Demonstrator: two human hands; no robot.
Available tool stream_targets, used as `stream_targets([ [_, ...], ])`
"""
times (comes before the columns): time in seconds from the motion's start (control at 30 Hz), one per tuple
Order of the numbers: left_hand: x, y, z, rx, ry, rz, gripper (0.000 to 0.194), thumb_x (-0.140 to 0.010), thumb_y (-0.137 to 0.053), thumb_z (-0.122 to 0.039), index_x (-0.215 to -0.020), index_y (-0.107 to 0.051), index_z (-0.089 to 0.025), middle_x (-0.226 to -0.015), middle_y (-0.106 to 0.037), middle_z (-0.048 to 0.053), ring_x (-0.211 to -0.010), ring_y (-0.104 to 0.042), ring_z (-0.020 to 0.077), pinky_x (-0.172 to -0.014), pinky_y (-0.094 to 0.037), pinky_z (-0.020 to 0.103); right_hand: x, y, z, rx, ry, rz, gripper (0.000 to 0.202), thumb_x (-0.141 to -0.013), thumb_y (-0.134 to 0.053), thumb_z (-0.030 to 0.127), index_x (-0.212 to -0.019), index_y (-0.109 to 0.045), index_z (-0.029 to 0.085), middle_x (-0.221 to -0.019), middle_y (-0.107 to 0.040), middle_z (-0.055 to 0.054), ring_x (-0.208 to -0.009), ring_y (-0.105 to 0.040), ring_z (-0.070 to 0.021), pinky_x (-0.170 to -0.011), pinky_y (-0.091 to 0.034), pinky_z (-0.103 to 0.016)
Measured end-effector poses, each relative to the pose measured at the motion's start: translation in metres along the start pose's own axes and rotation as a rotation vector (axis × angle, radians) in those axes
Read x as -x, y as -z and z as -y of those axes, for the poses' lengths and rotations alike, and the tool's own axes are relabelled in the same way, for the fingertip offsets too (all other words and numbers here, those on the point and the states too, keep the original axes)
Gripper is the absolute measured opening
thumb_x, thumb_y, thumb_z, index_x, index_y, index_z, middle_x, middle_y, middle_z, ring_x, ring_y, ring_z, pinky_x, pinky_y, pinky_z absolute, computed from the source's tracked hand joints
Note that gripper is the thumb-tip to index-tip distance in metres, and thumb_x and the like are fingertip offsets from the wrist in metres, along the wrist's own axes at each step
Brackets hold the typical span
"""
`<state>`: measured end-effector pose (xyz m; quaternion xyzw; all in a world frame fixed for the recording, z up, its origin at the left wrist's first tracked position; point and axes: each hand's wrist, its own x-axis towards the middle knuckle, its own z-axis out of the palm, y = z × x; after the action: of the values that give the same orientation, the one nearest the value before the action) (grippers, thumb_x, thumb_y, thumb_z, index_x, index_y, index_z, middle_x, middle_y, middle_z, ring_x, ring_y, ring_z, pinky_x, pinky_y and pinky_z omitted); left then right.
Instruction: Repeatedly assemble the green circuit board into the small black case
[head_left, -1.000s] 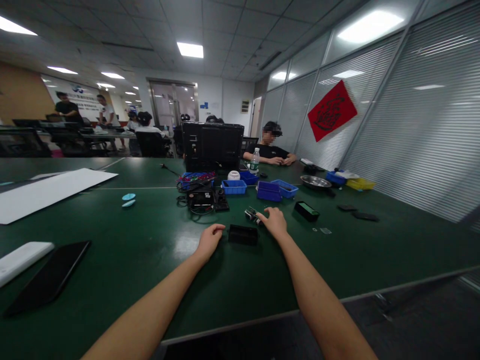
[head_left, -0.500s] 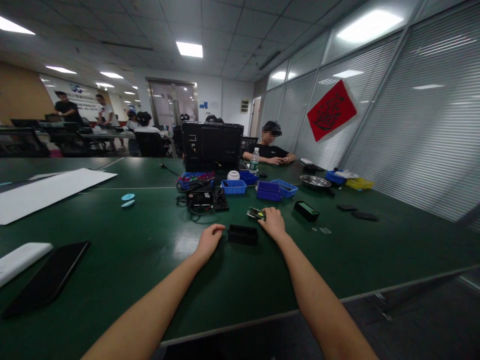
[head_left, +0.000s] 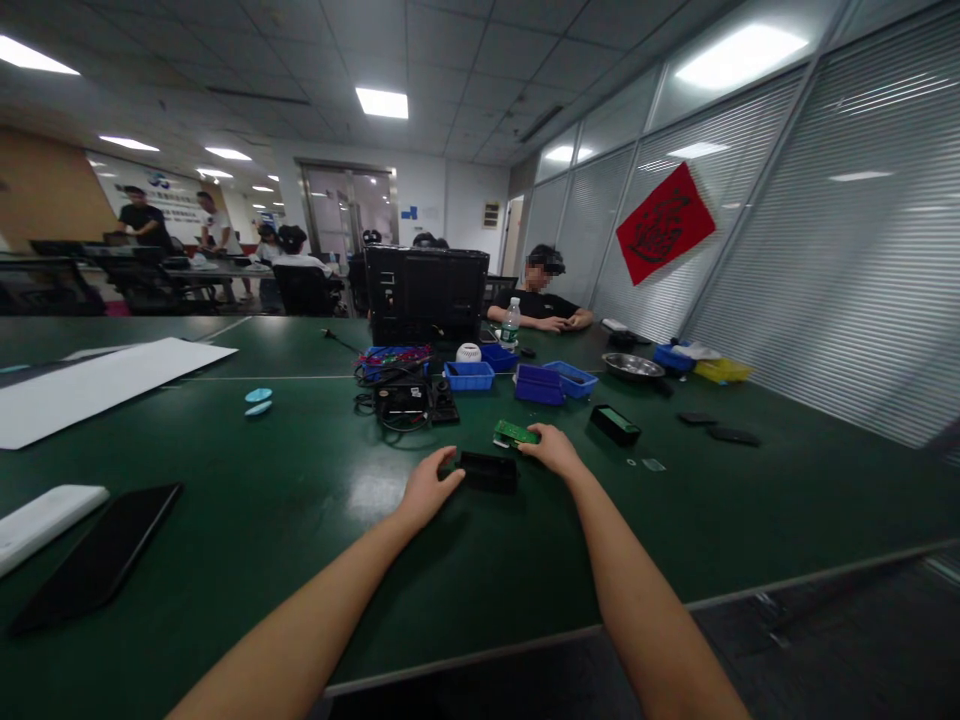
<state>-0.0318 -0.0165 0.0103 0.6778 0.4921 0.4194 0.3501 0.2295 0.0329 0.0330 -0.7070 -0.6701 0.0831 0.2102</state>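
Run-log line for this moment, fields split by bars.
right hand: pinching green circuit board | left hand: beside open black rectangular box | board: outside box

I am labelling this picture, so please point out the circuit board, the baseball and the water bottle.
Circuit board (head_left: 514, 433): head view, its green face.
Baseball (head_left: 469, 353): head view, its white front.
Bottle (head_left: 511, 322): head view, its middle.

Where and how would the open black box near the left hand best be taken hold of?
I'd take the black box by its left end, the left hand coming from the left, thumb on the near wall, fingers on the far one: its length runs left to right, so this narrower span should suit.
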Motion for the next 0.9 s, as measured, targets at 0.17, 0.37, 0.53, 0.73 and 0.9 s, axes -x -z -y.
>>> stream_targets([
  [0.17,-0.001,-0.01,-0.001,-0.161,-0.064,0.045,0.083,-0.056,-0.07,-0.037,-0.131,-0.036,-0.021,-0.125,-0.051,0.009,-0.113,-0.046,0.026,-0.097,-0.031,0.035,-0.003,0.003,-0.002,-0.044,-0.025,0.023,0.039,-0.064,-0.065,0.032,-0.1,-0.063,0.018,-0.098,-0.064,-0.007,-0.09,-0.058,-0.022,-0.075,-0.042,-0.029],
  [0.37,-0.016,-0.021,0.002,-0.348,-0.098,0.067,0.07,-0.058,-0.069,-0.036,-0.123,-0.045,-0.026,-0.109,-0.06,0.008,-0.101,-0.054,0.0273,-0.088,-0.036,0.035,-0.004,0.001,-0.001,-0.067,-0.024,0.015,0.039,-0.063,-0.067,0.03,-0.099,-0.064,0.015,-0.098,-0.064,-0.01,-0.09,-0.058,-0.0227,-0.076,-0.043,-0.029],
  [0.53,-0.023,-0.025,0.003,-0.383,-0.024,0.022,0.055,-0.059,-0.068,-0.038,-0.111,-0.053,-0.027,-0.096,-0.062,0.006,-0.088,-0.057,0.025,-0.078,-0.04,0.032,-0.003,0.006,0.0,-0.22,-0.061,-0.069,0.038,-0.06,-0.067,0.028,-0.095,-0.065,0.013,-0.096,-0.064,-0.011,-0.09,-0.058,-0.0233,-0.077,-0.042,-0.032],
  [0.73,-0.022,-0.02,0.004,-0.328,-0.029,0.028,0.053,-0.059,-0.068,-0.033,-0.109,-0.052,-0.026,-0.094,-0.062,0.005,-0.086,-0.057,0.0226,-0.074,-0.04,0.029,0.008,0.017,0.014,-0.981,0.123,0.015,0.048,-0.061,-0.067,0.031,-0.106,-0.06,0.015,-0.097,-0.064,-0.008,-0.089,-0.058,-0.0203,-0.079,-0.043,-0.034],
  [0.9,-0.02,-0.017,-0.005,-0.348,0.001,0.062,0.052,-0.059,-0.069,-0.031,-0.108,-0.052,-0.025,-0.097,-0.063,0.002,-0.088,-0.058,0.0199,-0.075,-0.04,0.027,0.018,0.018,0.028,-0.968,0.302,0.239,0.047,-0.059,-0.069,0.027,-0.104,-0.06,0.018,-0.099,-0.061,-0.004,-0.092,-0.055,-0.0185,-0.082,-0.04,-0.032],
])
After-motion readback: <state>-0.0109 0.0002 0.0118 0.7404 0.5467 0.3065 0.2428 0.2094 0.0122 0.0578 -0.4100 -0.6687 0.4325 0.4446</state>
